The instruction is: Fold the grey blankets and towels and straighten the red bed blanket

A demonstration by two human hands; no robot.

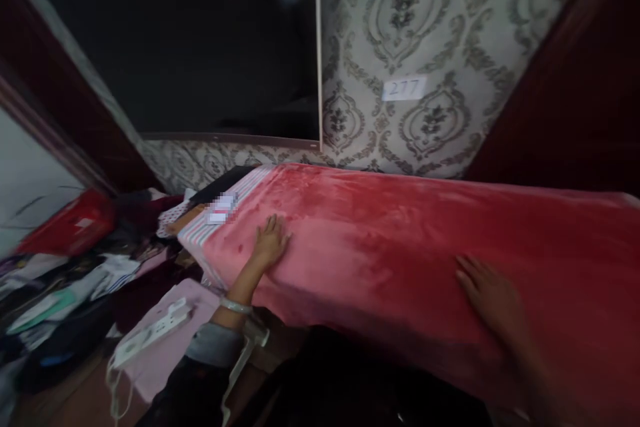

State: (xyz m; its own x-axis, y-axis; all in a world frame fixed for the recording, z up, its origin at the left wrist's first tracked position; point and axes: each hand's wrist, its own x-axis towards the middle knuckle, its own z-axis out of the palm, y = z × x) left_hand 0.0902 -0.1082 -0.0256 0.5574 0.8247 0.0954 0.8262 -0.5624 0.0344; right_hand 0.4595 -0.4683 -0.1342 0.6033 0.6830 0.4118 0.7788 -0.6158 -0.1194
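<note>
A red plush blanket (350, 240) lies spread over a long raised surface against the wall, its front edge hanging down. My left hand (271, 241) rests flat on the lighter pink part of it, fingers stretched out. Farther right, my right hand (487, 290) also lies on the plush, palm down with its fingers extended; that forearm is blurred. Striped cloth (245, 187) shows at the blanket's left end, beside a blurred-out patch. Neither hand grips anything.
A large dark screen (200, 47) hangs on the patterned wall, near a paper marked 277 (405, 87). Piled clothes (115, 273) and a red bag (75, 220) lie at left. A white power strip (153, 333) with a cord rests on pink cloth (170, 360).
</note>
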